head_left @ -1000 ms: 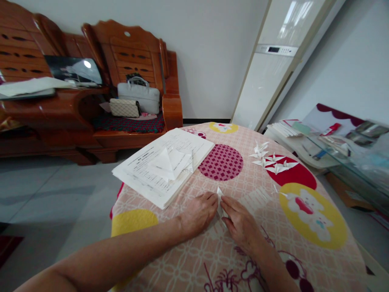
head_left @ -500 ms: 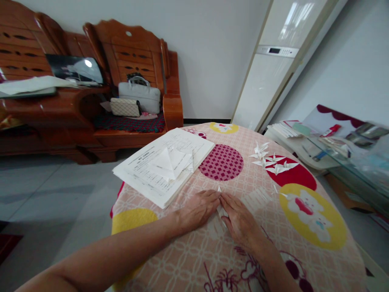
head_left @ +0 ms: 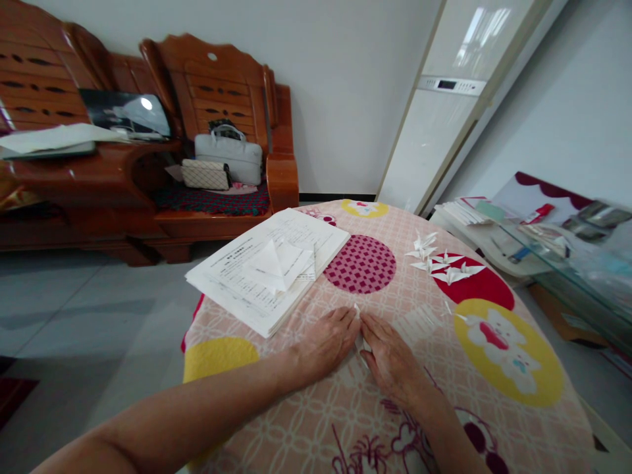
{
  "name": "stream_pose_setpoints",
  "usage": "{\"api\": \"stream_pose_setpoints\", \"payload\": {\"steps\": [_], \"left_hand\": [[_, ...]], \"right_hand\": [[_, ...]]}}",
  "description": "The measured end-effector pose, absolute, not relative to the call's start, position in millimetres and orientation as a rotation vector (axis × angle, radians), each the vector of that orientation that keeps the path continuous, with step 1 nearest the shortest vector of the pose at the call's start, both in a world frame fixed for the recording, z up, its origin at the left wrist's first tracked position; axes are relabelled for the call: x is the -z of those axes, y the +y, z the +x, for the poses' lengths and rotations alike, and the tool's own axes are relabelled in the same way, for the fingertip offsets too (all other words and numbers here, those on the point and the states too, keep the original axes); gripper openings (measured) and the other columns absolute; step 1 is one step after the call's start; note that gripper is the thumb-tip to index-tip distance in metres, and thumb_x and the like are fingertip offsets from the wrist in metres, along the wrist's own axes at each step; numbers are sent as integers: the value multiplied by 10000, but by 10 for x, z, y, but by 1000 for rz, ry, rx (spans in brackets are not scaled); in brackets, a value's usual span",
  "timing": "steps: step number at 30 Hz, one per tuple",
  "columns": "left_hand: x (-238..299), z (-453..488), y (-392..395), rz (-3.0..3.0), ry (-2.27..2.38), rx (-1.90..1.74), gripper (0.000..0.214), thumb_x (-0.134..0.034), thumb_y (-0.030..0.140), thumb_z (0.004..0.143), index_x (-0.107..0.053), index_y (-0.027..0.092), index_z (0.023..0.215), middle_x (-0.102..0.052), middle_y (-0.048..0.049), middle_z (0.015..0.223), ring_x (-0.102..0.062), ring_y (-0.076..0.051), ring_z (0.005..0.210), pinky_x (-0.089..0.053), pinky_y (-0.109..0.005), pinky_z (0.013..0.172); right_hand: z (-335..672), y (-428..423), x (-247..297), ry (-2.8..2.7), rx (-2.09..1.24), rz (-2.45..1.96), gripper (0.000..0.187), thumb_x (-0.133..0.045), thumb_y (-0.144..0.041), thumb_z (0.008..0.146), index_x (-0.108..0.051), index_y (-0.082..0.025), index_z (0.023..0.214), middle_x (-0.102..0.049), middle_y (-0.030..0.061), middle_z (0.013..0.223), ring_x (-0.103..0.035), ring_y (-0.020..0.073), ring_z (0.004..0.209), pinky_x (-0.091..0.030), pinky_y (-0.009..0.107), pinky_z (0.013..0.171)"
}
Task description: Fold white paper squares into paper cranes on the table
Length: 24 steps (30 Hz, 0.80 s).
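Note:
Both my hands lie side by side on the patterned tablecloth (head_left: 316,421) of a round table. My left hand (head_left: 323,342) and my right hand (head_left: 390,359) press flat on a small folded white paper (head_left: 359,342), which shows only as a sliver between them. Fingers of both hands are stretched out over it. A stack of printed sheets (head_left: 257,276) with a folded white paper on top lies beyond my left hand. Several finished white paper cranes (head_left: 442,263) sit at the far right of the table.
A carved wooden bench (head_left: 212,131) with a white handbag (head_left: 228,158) and a quilted purse stands behind the table. A tall white air conditioner (head_left: 444,99) stands in the corner. A glass-topped stand (head_left: 557,250) with papers is at the right.
My hands have closed in over the small paper, pressing its raised tip down so less of it shows. The view has shifted slightly.

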<state>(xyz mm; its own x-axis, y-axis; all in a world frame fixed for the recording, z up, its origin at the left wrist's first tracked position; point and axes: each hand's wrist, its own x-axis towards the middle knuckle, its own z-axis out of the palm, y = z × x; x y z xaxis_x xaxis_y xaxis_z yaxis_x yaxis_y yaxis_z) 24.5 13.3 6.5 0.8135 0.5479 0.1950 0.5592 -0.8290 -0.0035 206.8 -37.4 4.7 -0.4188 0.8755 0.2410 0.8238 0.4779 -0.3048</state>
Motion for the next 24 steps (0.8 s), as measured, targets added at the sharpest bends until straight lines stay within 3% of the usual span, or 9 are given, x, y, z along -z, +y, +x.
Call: {"api": "stream_pose_setpoints", "payload": {"steps": [16,24], "left_hand": [[-39,282,130,-2959,-956,325,303,-400,141,907,-498,90,1189,-539,-148,1222,-471,-262,1154,-388,-397,1019],[-142,292,160,-2961,-995,281,283,-434,182,900,-495,129,1172,-549,-133,1180,-486,-263,1041,-424,-411,914]], "right_hand": [[2067,-265,-191,-2466,-219,-1389,608,-527,-104,788,-443,-101,1390,-478,148,1420,-366,276,1335,-342,475,1117],[2096,-245,-131,-2454,-190,-1373,587,-540,-141,827,-428,-123,1403,-456,138,1443,-345,289,1354,-338,498,1115]]}}
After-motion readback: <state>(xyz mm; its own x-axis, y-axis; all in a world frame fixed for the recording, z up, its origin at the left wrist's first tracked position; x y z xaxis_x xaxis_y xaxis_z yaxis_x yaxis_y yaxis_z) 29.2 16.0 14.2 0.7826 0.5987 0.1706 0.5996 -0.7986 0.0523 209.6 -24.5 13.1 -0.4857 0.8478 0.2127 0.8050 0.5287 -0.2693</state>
